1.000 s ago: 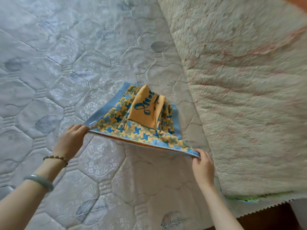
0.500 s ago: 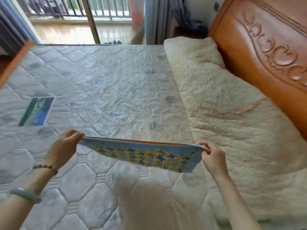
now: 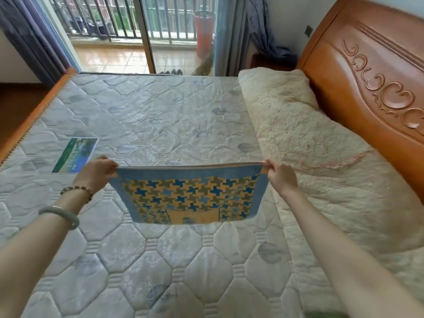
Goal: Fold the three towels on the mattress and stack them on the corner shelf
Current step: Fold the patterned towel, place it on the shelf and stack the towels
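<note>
Blue and yellow towel (image 3: 190,196) now hangs in the air over the mattress (image 3: 142,115), in the middle of the view. A second ago it was low by the bed with one edge lifted. Now it is up high and hangs flat, and it looks doubled over. The left hand (image 3: 97,172) pinches the top corner at 9 o'clock. The right hand (image 3: 281,177) pinches the corner at 3 o'clock. I think one fold is done and another comes next.

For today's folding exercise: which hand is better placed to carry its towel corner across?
Right, probably: the right hand pinches the towel beside the cream blanket; crossing to the left hand ends over bare mattress.
</note>
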The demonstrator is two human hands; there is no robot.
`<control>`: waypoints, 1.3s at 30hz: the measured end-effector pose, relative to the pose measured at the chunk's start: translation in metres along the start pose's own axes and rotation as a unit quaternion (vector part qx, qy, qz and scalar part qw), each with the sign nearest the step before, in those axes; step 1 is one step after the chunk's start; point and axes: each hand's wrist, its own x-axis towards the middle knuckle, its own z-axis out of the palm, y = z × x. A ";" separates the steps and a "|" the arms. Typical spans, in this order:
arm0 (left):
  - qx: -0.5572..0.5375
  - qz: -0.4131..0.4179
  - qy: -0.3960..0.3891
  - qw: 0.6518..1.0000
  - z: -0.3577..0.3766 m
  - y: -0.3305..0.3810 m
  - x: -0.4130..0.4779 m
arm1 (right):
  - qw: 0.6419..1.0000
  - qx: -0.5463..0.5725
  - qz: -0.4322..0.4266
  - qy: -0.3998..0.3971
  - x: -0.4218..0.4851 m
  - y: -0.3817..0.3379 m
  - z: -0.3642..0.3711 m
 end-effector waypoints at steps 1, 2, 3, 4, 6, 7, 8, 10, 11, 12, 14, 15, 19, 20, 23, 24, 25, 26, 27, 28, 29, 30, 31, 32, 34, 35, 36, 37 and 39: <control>0.003 0.005 0.007 1.000 -0.002 0.003 0.004 | 1.000 -0.010 -0.006 0.019 0.006 -0.003 -0.002; 0.004 0.015 0.026 1.000 -0.005 0.005 0.008 | 0.999 -0.018 -0.014 0.042 0.011 -0.004 -0.004; 0.003 0.029 0.055 0.998 -0.007 0.007 0.010 | 0.997 -0.026 -0.023 0.065 0.016 -0.005 -0.006; 0.003 0.040 0.090 0.995 -0.008 0.008 0.011 | 0.995 -0.033 -0.029 0.085 0.020 -0.004 -0.007; 0.010 0.070 0.149 0.986 -0.004 0.008 0.009 | 0.992 -0.039 -0.031 0.113 0.022 0.003 -0.004; 0.013 0.087 0.170 0.981 0.002 0.007 0.006 | 0.992 -0.038 -0.028 0.120 0.020 0.008 0.000; 0.012 0.101 0.185 0.978 0.010 0.005 0.001 | 0.992 -0.035 -0.022 0.122 0.017 0.014 0.005; 0.010 0.101 0.172 0.980 0.037 -0.005 -0.015 | 0.994 -0.031 0.002 0.102 0.003 0.030 0.024; 0.008 0.090 0.150 0.984 0.053 -0.011 -0.025 | 0.996 -0.024 0.015 0.085 -0.006 0.040 0.036; 0.003 0.073 0.126 0.989 0.072 -0.019 -0.037 | 0.997 -0.013 0.031 0.067 -0.017 0.051 0.052; -0.003 0.039 0.064 0.997 0.108 -0.033 -0.064 | 0.997 0.003 0.071 0.022 -0.043 0.073 0.082; -0.002 0.027 0.030 0.999 0.126 -0.039 -0.078 | 0.996 0.002 0.092 -0.005 -0.057 0.084 0.096; 0.019 -0.005 -0.105 0.994 0.185 -0.062 -0.137 | 0.972 -0.048 0.157 -0.169 -0.124 0.125 0.148; 0.029 -0.008 -0.133 0.991 0.197 -0.068 -0.151 | 0.961 -0.058 0.172 -0.210 -0.145 0.136 0.159; 0.072 0.006 -0.243 0.967 0.223 -0.082 -0.198 | 0.930 -0.082 0.200 -0.297 -0.204 0.163 0.177; 0.094 0.019 -0.299 0.949 0.227 -0.083 -0.212 | 0.919 -0.087 0.210 -0.322 -0.220 0.167 0.177; 0.121 0.039 -0.363 0.923 0.231 -0.086 -0.226 | 0.906 -0.094 0.212 -0.353 -0.235 0.170 0.177; 0.141 0.052 -0.413 0.898 0.235 -0.092 -0.238 | 0.894 -0.098 0.209 -0.384 -0.248 0.173 0.178; 0.148 0.055 -0.442 0.883 0.238 -0.097 -0.249 | 0.882 -0.099 0.210 -0.409 -0.257 0.173 0.178; 0.152 0.053 -0.450 0.878 0.242 -0.106 -0.258 | 0.876 -0.092 0.214 -0.423 -0.261 0.173 0.177; 0.153 0.050 -0.442 0.883 0.246 -0.114 -0.265 | 0.873 -0.084 0.217 -0.429 -0.261 0.171 0.176; 0.139 0.042 -0.428 0.892 0.250 -0.120 -0.266 | 0.873 -0.079 0.221 -0.428 -0.257 0.170 0.178; 0.108 0.026 -0.413 0.904 0.253 -0.123 -0.264 | 0.878 -0.069 0.216 -0.421 -0.250 0.169 0.181; 0.067 0.017 -0.389 0.918 0.252 -0.121 -0.257 | 0.887 -0.059 0.211 -0.406 -0.240 0.169 0.184; -0.009 0.004 -0.318 0.948 0.252 -0.115 -0.234 | 0.907 -0.048 0.193 -0.371 -0.217 0.172 0.191; -0.026 -0.006 -0.290 0.957 0.253 -0.112 -0.218 | 0.917 -0.053 0.175 -0.355 -0.203 0.174 0.194; -0.031 -0.012 -0.270 0.962 0.254 -0.110 -0.202 | 0.927 -0.062 0.152 -0.337 -0.189 0.175 0.199; -0.027 -0.010 -0.251 0.967 0.257 -0.110 -0.185 | 0.935 -0.075 0.136 -0.320 -0.176 0.177 0.205; -0.020 0.002 -0.221 0.975 0.266 -0.112 -0.151 | 0.944 -0.091 0.120 -0.294 -0.148 0.179 0.218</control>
